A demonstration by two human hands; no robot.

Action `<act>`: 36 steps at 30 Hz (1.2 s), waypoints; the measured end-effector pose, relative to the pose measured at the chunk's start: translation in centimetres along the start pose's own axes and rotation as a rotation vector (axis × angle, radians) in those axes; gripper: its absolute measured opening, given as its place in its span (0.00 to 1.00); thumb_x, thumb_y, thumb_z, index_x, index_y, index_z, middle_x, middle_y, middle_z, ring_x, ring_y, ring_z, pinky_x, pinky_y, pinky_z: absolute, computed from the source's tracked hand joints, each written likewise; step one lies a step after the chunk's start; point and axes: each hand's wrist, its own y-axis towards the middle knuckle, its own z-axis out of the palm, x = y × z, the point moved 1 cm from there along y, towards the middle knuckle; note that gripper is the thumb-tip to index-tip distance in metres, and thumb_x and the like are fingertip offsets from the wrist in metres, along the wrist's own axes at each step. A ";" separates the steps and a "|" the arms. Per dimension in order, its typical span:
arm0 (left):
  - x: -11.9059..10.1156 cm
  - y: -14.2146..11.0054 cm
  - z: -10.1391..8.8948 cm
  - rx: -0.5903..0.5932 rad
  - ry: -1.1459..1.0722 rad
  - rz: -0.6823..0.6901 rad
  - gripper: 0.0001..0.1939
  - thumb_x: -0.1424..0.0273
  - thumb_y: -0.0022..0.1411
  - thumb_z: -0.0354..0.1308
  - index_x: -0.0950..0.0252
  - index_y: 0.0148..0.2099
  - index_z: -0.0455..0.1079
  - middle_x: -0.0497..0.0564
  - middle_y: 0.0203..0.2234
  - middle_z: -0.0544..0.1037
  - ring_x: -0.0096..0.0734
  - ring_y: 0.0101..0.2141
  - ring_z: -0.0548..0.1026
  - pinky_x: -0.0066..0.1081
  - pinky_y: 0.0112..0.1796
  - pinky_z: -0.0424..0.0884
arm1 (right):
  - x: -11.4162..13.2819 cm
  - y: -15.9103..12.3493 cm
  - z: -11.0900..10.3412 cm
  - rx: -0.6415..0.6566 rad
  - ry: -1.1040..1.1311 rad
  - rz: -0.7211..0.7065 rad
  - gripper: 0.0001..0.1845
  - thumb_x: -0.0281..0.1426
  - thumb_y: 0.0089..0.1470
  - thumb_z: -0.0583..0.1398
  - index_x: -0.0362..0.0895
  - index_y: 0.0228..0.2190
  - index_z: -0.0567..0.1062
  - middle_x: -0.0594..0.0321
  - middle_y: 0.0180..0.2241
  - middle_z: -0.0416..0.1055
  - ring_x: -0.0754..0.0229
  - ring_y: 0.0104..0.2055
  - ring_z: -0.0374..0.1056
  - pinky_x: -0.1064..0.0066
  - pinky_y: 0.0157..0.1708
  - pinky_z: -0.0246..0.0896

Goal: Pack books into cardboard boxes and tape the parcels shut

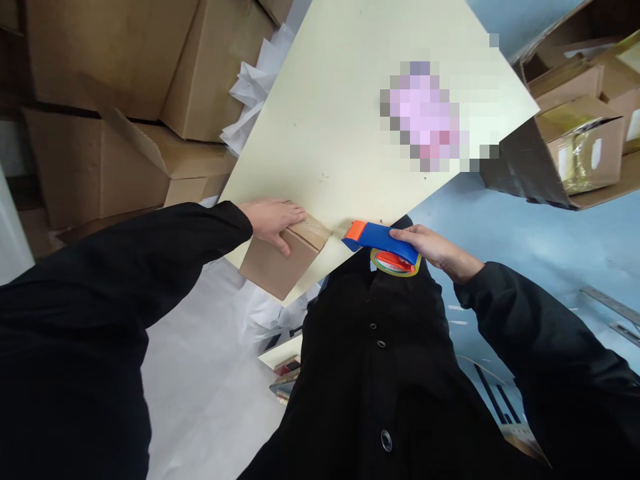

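Observation:
A small brown cardboard box [281, 262] sits at the near corner of the cream table. Across its upper edge lies my left hand [276, 221], thumb on one face and fingers over another, gripping it. My right hand [426, 248] is closed round a blue tape dispenser [385, 240] with an orange front end. A roll of tape with a yellow rim shows under the dispenser's body, close to my black coat. The dispenser's front end points toward the box, with a short gap between them. Fingers of my right hand are partly hidden behind the dispenser.
The cream table [320, 133] carries a blurred-out pink item [423, 113]. Large cardboard boxes [110, 60] are stacked at the left, beside crumpled white paper [253, 87]. At the right, an open carton [530, 163] holds smaller taped boxes [585, 143]. White sheeting [195, 373] hangs or lies below left.

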 end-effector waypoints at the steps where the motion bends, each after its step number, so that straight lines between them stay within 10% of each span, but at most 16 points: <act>1: 0.2 -0.2 0.1 0.037 0.000 0.020 0.44 0.47 0.47 0.61 0.64 0.61 0.61 0.59 0.58 0.67 0.47 0.56 0.63 0.35 0.53 0.57 | 0.1 0.0 0.1 0.003 0.009 -0.002 0.21 0.46 0.52 0.61 0.40 0.24 0.79 0.54 0.26 0.78 0.59 0.25 0.71 0.67 0.32 0.68; 6: 0.7 -0.8 0.5 0.084 -0.004 0.042 0.46 0.45 0.52 0.57 0.65 0.66 0.53 0.61 0.61 0.61 0.47 0.59 0.60 0.36 0.55 0.55 | 0.6 0.4 0.6 0.007 0.015 -0.021 0.21 0.46 0.52 0.62 0.40 0.24 0.79 0.55 0.25 0.77 0.60 0.24 0.70 0.68 0.30 0.67; 11: -1.2 -3.5 0.9 -0.199 0.038 -0.108 0.51 0.46 0.55 0.54 0.69 0.69 0.39 0.65 0.67 0.47 0.53 0.65 0.45 0.47 0.61 0.38 | 1.2 0.5 0.5 -0.002 -0.038 -0.035 0.22 0.47 0.52 0.62 0.40 0.24 0.79 0.53 0.26 0.78 0.58 0.26 0.71 0.67 0.31 0.68; 18: -6.9 -7.0 8.5 -0.591 -0.181 -0.659 0.77 0.41 0.34 0.65 0.75 0.68 0.22 0.76 0.66 0.29 0.69 0.64 0.32 0.64 0.57 0.39 | 3.2 -0.4 0.6 -0.068 -0.099 -0.080 0.22 0.45 0.54 0.61 0.40 0.22 0.78 0.53 0.24 0.77 0.57 0.24 0.70 0.66 0.30 0.68; 27: -7.5 -5.6 11.6 -0.756 -0.566 -0.874 0.78 0.43 0.32 0.68 0.67 0.69 0.20 0.71 0.64 0.46 0.66 0.61 0.52 0.53 0.52 0.61 | 5.2 0.3 0.8 -0.058 -0.070 -0.064 0.17 0.41 0.56 0.59 0.39 0.31 0.78 0.53 0.31 0.79 0.56 0.31 0.74 0.66 0.36 0.70; 36: -7.4 -5.1 10.4 -0.938 -0.883 -1.127 0.76 0.38 0.35 0.63 0.71 0.68 0.19 0.72 0.60 0.52 0.68 0.57 0.58 0.52 0.51 0.62 | 16.0 3.5 4.4 0.002 -0.059 -0.123 0.14 0.38 0.60 0.55 0.41 0.31 0.74 0.58 0.28 0.77 0.58 0.29 0.73 0.69 0.37 0.71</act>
